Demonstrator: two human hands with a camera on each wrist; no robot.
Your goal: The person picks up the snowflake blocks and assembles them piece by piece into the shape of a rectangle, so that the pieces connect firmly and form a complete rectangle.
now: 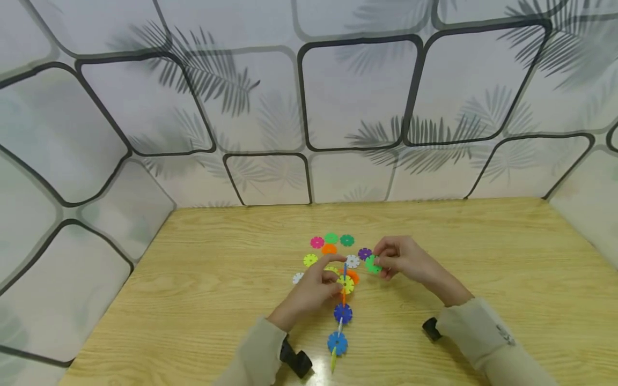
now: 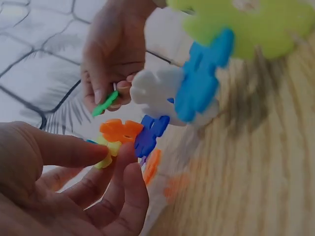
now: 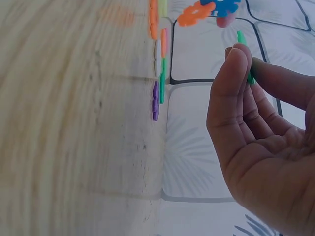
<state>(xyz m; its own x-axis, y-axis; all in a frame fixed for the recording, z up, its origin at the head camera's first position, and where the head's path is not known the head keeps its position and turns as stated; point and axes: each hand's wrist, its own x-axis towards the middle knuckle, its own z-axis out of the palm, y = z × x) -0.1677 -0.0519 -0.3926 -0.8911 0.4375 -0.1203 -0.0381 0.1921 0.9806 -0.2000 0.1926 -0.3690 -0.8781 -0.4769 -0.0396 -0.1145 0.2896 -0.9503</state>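
My left hand [image 1: 314, 290] grips a chain of interlocked notched plastic discs near its far end, with thumb and fingers at a yellow disc [image 1: 346, 284]. Toward me the chain runs through an orange disc [image 2: 120, 131], a dark blue disc [image 1: 343, 313], a white one [image 2: 155, 93], a blue disc [image 1: 337, 343] and a yellow-green end disc [image 1: 333, 360]. Another blue disc [image 1: 345, 269], seen edge-on, stands at the far end. To the right, my right hand [image 1: 405, 260] pinches a loose green disc [image 1: 371, 264] between thumb and fingers, apart from the chain.
Loose discs lie on the wooden table [image 1: 217, 268] beyond the hands, among them a purple disc [image 1: 365, 253], a pink disc [image 1: 317, 242], a dark green disc [image 1: 347, 240] and a white disc [image 1: 353, 261]. A patterned wall panel [image 1: 357, 96] rises behind the table.
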